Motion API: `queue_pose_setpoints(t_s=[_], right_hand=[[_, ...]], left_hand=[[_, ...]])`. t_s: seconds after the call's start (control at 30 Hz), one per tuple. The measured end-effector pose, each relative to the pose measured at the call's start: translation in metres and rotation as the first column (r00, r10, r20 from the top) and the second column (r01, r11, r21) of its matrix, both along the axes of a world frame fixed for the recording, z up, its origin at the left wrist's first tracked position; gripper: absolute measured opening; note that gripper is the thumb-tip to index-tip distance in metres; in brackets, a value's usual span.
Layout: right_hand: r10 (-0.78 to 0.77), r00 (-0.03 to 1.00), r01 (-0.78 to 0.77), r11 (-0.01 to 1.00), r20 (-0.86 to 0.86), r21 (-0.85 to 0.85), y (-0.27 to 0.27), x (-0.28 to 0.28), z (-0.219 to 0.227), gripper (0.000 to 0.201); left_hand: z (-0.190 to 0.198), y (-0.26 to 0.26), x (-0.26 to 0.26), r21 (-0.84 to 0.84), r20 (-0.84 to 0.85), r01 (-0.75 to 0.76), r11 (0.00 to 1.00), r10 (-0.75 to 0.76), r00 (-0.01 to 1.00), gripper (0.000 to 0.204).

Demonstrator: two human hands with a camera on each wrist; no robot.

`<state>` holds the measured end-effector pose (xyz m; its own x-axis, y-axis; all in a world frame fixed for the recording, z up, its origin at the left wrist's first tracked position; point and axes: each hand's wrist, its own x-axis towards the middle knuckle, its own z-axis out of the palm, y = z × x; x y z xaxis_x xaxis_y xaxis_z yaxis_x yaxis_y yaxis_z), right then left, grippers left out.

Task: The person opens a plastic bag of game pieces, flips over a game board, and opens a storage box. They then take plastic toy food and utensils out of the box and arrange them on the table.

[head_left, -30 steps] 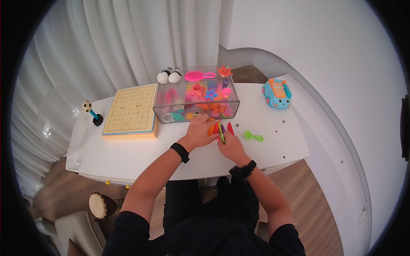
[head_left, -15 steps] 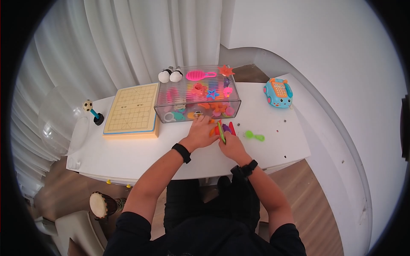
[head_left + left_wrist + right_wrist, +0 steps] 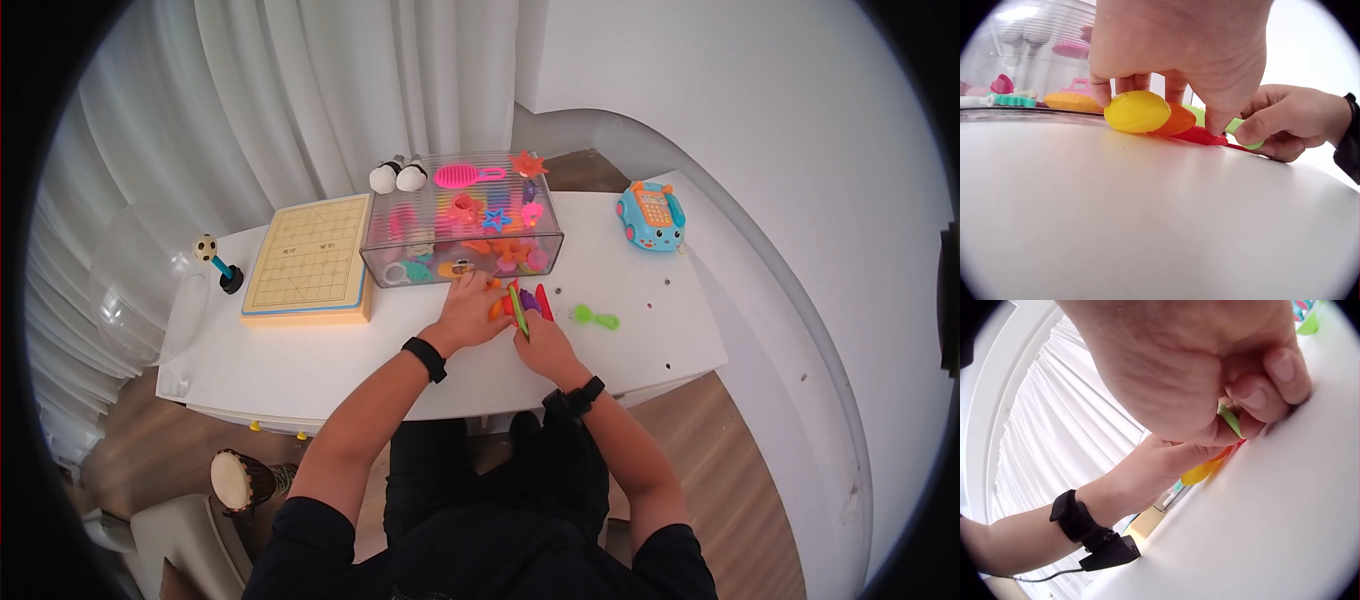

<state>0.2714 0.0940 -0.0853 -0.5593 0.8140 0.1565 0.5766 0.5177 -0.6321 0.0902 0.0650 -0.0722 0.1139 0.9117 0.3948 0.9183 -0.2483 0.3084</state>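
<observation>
On the white table, my left hand [image 3: 467,310] holds a row of plastic toy pieces: yellow [image 3: 1137,112], orange [image 3: 1175,120] and red [image 3: 1200,135] in the left wrist view, with fingers behind and thumb in front. My right hand [image 3: 546,350] grips a slim green knife-like toy [image 3: 519,308], its blade end over the red piece beside my left thumb. A purple piece [image 3: 529,300] and another red piece [image 3: 543,302] lie just right of it. In the right wrist view, fingers cover most of the green toy [image 3: 1230,422].
A clear box [image 3: 405,250] of colourful toys stands behind my hands, with a pink brush [image 3: 458,176] and small toys on top. A board-game box [image 3: 308,262] and ball-topped stand [image 3: 220,266] are left; a green spoon-like toy [image 3: 598,318] and toy phone [image 3: 653,216] are right.
Since a second ago, the green toy has tilted slightly and my right hand has shifted a little right and down. My left hand stays on the row of pieces.
</observation>
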Motion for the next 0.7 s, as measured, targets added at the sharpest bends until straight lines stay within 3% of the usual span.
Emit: queue_pose_setpoints(t_s=[0.03,0.17,0.27,0.37,0.47,0.53,0.7], right_hand=[[0.003,1.000,-0.003,1.000,0.009,-0.019,-0.002,0.002,0.001,0.019],[0.028,0.999,-0.027,0.998,0.020,-0.058,-0.005,0.013,0.010,0.019],[-0.039,0.998,0.035,0.997,-0.057,-0.062,-0.001,0.020,0.013,0.019],[-0.079,0.987,0.072,0.996,-0.139,-0.054,0.005,0.023,0.010,0.020],[-0.098,0.989,0.092,0.994,-0.112,-0.056,0.007,0.024,0.006,0.020],[-0.107,0.989,0.100,0.993,-0.100,-0.068,0.005,0.024,0.004,0.022],[-0.104,0.990,0.095,0.991,-0.098,-0.089,0.004,0.026,0.003,0.023]], left_hand=[[-0.001,0.000,0.000,0.064,-0.021,0.007,0.998,-0.006,1.000,0.042],[-0.001,0.002,0.000,0.024,0.049,0.033,0.999,-0.034,0.998,0.042],[0.002,0.001,0.004,0.088,0.006,0.012,0.996,-0.013,1.000,0.043],[0.008,0.005,0.012,0.150,0.065,0.010,0.989,-0.020,0.998,0.040],[0.015,0.011,0.020,0.085,0.113,0.060,0.995,-0.069,0.991,0.039],[0.018,0.014,0.025,-0.022,0.038,0.061,0.998,-0.061,0.997,0.039],[0.005,0.022,0.026,-0.058,0.034,0.062,0.996,-0.060,0.998,0.037]])
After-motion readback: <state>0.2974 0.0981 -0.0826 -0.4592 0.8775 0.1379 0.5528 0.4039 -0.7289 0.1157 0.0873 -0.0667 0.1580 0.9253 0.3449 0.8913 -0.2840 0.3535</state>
